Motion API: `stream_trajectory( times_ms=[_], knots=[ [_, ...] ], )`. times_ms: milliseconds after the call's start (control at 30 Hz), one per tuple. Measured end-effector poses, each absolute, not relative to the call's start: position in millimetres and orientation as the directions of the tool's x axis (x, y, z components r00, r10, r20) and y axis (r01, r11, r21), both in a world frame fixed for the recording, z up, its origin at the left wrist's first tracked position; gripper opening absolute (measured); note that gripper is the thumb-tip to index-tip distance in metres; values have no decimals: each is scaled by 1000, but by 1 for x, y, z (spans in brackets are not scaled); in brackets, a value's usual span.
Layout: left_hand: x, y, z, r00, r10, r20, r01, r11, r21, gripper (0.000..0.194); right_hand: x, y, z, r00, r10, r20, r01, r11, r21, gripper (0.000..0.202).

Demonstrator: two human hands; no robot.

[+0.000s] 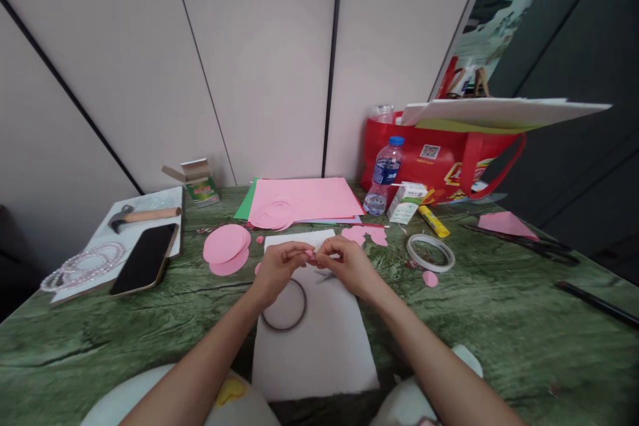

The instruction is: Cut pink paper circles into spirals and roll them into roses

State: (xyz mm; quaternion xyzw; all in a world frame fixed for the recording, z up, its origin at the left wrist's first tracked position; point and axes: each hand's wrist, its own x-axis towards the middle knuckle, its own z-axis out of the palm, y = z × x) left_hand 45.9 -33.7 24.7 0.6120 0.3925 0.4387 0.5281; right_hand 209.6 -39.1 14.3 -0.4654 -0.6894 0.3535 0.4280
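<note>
My left hand [279, 267] and my right hand [349, 266] meet over the upper part of a white board [319, 353]. Between their fingertips is a small pink paper piece [311, 256], pinched from both sides. Under and beside my left hand, a thin dark ring [284, 329] lies on the board. Small metal tips [325, 275], perhaps of scissors or tweezers, show beside my right fingers. Pink paper circles [225, 244] are stacked left of my hands, and scalloped pink pieces [374, 235] lie beyond my right hand.
Pink sheets [314, 196] lie at the back. On the left are a phone [146, 258], a hammer [152, 214] and beads [84, 266]. To the right stand a water bottle [384, 176], a small carton [407, 203], a red bag [439, 160], a tape roll [430, 265] and black scissors [544, 247].
</note>
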Motion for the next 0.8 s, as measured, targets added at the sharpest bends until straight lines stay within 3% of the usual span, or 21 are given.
stream_trajectory(
  times_ms=[300,433,667,800],
  knots=[
    [49,-36,25,234,963,134,15,-141,990,12,201,-46,19,-66,942,328,353,330,-876,20],
    [49,-37,23,222,966,132,0,-135,991,13,201,-45,17,61,959,277,341,241,-909,28],
    [49,-36,23,210,952,224,108,-250,962,16,201,-41,11,-36,999,1,-131,-4,-991,42],
    [49,-37,25,222,939,264,170,-304,937,15,200,-43,15,-17,999,-32,-240,-35,-970,43]
  ],
)
